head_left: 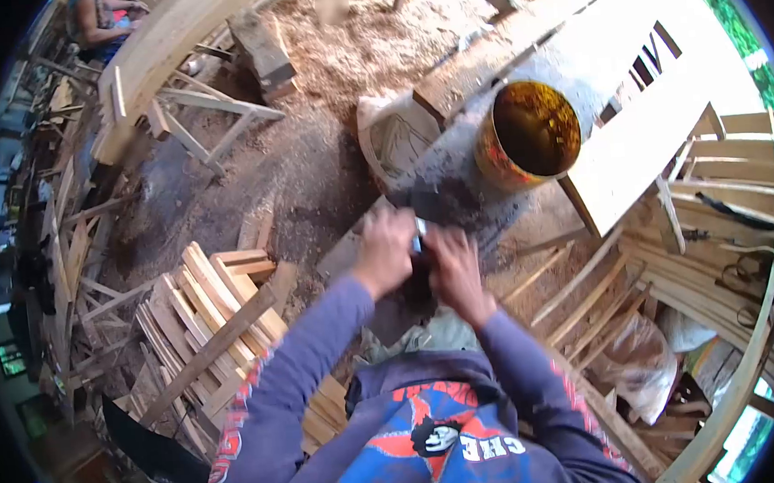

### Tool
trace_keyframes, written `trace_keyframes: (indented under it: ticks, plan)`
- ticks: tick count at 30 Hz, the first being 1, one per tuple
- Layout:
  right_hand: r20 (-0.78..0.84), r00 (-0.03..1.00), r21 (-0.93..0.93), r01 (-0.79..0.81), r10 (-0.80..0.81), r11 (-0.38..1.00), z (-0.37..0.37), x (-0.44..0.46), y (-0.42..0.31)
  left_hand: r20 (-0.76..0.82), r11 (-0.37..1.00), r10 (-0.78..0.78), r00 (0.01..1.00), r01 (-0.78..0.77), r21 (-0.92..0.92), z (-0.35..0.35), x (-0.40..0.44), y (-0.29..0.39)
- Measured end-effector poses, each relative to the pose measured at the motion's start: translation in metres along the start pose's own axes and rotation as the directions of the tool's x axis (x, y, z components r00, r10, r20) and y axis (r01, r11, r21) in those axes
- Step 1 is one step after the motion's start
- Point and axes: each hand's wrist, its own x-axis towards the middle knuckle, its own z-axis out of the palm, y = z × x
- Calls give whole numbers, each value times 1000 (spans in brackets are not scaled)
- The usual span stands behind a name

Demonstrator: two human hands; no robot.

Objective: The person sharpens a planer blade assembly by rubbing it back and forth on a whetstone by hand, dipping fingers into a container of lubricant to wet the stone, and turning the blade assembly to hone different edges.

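Observation:
My left hand (386,249) and my right hand (456,272) are close together in front of my body, above the near end of a dirty, dark-stained bench (480,217). Fingers on both sides curl around a small shiny metal piece (419,233), its ends hidden in my grip. Just beyond the hands, a dark flat patch or slab (443,203) shows on the bench. An open, stained yellow bucket (494,158) stands farther along, to the right, with dark liquid inside.
Stacked wooden strips (203,299) lie at the left. A pale sack (378,116) stands beside the bench. Long boards (641,152) extend to the right, above plastic bags (638,367). Wood shavings (338,47) cover the floor. Another person (102,23) is at the far left.

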Motion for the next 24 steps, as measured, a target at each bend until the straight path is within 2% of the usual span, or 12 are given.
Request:
trace_keyframes:
  ticks: [3, 5, 6, 9, 10, 13, 15, 17, 19, 22, 23, 24]
  plan:
    - [49, 999, -66, -10, 13, 998, 2, 27, 12, -63, 996, 80, 995, -82, -28, -13, 35, -22]
    - [51, 999, 6, 4, -4, 1000, -3, -8, 8, 52, 999, 44, 998, -44, -4, 2, -1, -3]
    - [12, 1000, 21, -3, 3, 1000, -11, -20, -5, -86, 994, 87, 993, -92, -58, 0, -13, 16]
    - [131, 988, -41, -82, 87, 996, -6, 26, 12, 44, 999, -47, 998, 46, 23, -8, 32, -4]
    - [-23, 999, -32, -27, 26, 999, -5, 46, 11, -21, 999, 45, 999, -45, 4, -6, 49, -19]
    - [45, 998, -79, -31, 35, 996, -12, 10, 6, 56, 999, 50, 997, -50, -7, -3, 23, -6]
    - [59, 998, 5, -36, 36, 999, -8, -29, 6, -61, 978, 69, 996, -80, -194, 15, -16, 5]
    - [30, 999, -14, -23, 23, 1000, -12, 20, 7, -48, 999, 37, 998, -38, -22, 2, 25, -3]
    - [-25, 999, -33, -48, 48, 998, -6, 49, 16, -53, 995, 86, 995, -88, -39, -9, 59, -17]
    - [20, 999, -25, -48, 48, 999, -12, -5, 4, 68, 993, 100, 993, -104, 57, -1, 10, -1]
    - [73, 996, 7, -59, 59, 998, -11, -31, -1, 79, 991, 87, 993, -79, -104, 8, -19, 7]
    - [58, 997, -27, -55, 56, 998, -9, -22, 3, 72, 996, 58, 996, -53, -73, 6, -8, 7]
